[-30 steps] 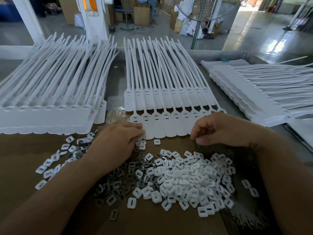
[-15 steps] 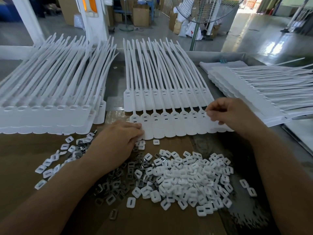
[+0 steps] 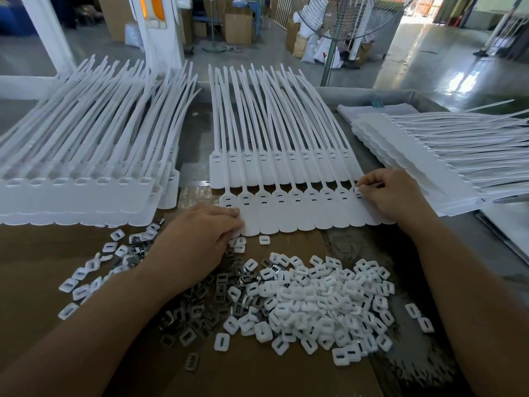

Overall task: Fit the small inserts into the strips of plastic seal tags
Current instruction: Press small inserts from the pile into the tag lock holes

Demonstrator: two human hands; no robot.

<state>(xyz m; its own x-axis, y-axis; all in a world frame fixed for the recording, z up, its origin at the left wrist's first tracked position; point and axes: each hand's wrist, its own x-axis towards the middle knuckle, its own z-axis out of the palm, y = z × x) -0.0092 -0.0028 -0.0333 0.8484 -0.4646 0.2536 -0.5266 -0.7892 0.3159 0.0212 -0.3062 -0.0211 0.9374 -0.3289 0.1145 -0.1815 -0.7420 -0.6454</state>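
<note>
Here, the right hand point(image 3: 398, 196) pinches a white insert point(image 3: 357, 191) at 3 o'clock on the front tag strip point(image 3: 300, 216) — the left hand point(image 3: 200, 239), fingers flat, presses its 9 o'clock end.

near strip point(image 3: 300, 219): white tags joined side by side, flat, slotted heads up, tails pointing away; left end under left hand point(image 3: 200, 239)
rear strip point(image 3: 274, 170): same kind, flat, just behind; near strip's tails lie across it
single insert point(image 3: 357, 191): white, at near strip's rightmost head, pinched by right hand point(image 3: 392, 196)
white inserts point(image 3: 323, 299): loose heap of rounded slotted squares, just in front of near strip
metal inserts point(image 3: 217, 293): dark heap, touching white heap's left side
stacked strips point(image 3: 80, 173): piled far left
</note>
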